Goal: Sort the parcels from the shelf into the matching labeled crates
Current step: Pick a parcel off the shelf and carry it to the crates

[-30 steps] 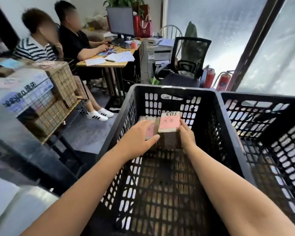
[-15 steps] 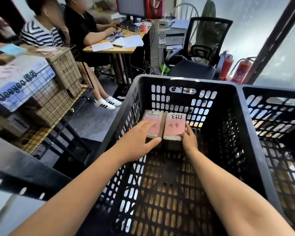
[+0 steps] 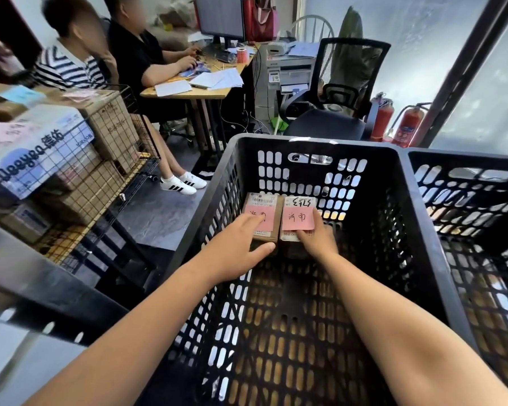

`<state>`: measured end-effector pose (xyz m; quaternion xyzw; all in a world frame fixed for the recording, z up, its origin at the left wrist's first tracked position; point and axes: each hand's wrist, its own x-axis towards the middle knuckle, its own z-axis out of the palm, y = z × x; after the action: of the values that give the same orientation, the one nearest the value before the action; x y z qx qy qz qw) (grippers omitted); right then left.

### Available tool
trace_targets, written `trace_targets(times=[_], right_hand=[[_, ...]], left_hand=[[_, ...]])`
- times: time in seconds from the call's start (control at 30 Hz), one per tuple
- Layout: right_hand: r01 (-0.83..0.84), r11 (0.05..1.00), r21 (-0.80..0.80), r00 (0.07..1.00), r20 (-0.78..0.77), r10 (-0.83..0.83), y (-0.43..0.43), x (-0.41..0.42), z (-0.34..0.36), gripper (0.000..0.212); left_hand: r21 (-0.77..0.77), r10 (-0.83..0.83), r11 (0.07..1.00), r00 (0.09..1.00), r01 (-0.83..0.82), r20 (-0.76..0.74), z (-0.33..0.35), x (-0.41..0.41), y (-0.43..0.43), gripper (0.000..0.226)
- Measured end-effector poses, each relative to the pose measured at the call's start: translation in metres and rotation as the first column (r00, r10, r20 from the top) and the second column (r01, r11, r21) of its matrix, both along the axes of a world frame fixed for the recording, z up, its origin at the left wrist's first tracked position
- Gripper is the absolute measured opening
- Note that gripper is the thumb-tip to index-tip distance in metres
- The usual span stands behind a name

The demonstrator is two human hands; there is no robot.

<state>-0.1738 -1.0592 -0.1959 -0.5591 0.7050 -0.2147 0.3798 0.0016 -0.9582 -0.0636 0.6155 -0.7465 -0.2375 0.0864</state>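
Head view: two bare forearms reach down into a black slotted crate (image 3: 311,142). Deep inside it, close to its far wall, the left hand (image 3: 235,250) holds the left parcel (image 3: 261,202), fingers laid across the top and thumb pressed to the near end. The right hand (image 3: 318,240) grasps the right parcel (image 3: 301,203), fingers along its outer side and thumb at the near end. The two brown parcels lie side by side, touching, tops up, each with a pink note (image 3: 298,222) bearing handwriting. Whether they rest on the crate's floor cannot be told.

A second crate (image 3: 464,158) stands touching the crate's right side. Left of the crate is a wire shelf (image 3: 112,183) stacked with cardboard boxes (image 3: 112,124). Beyond the crate's far left corner, two people (image 3: 141,54) sit at a desk (image 3: 188,93) with papers and a monitor (image 3: 220,16). Straight beyond the crate stand a printer (image 3: 288,74) and a black chair (image 3: 343,83), with red extinguishers (image 3: 408,124) just to their right.
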Motion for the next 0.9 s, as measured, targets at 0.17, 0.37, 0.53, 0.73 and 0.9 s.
trace_targets(times=[0.17, 0.37, 0.53, 0.73, 0.9], right_hand=[[-0.105, 0.994, 0.008, 0.989, -0.107, 0.105, 0.006, 0.007, 0.002, 0.066], [-0.164, 0.986, 0.032, 0.953, -0.252, 0.167, 0.014, 0.006, 0.008, 0.083], [-0.149, 0.989, 0.0, 0.942, -0.304, 0.142, 0.031, -0.002, 0.028, 0.083], [-0.227, 0.973, -0.042, 0.892, -0.411, 0.19, 0.067, -0.01, 0.065, 0.085], [-0.328, 0.931, -0.158, 0.863, -0.451, 0.227, 0.107, -0.006, 0.1, 0.09]], left_hand=[[-0.029, -0.011, 1.0, 1.0, 0.011, -0.003, 0.003, 0.004, 0.007, 0.064], [-0.038, -0.007, 0.999, 1.0, 0.008, 0.014, 0.004, 0.014, 0.016, 0.064], [-0.031, -0.026, 0.999, 0.998, 0.028, 0.049, 0.007, 0.013, 0.027, 0.066], [-0.06, -0.049, 0.997, 0.996, 0.053, 0.072, 0.015, 0.007, 0.05, 0.065], [-0.12, -0.042, 0.991, 0.994, 0.054, 0.101, 0.017, 0.007, 0.078, 0.067]])
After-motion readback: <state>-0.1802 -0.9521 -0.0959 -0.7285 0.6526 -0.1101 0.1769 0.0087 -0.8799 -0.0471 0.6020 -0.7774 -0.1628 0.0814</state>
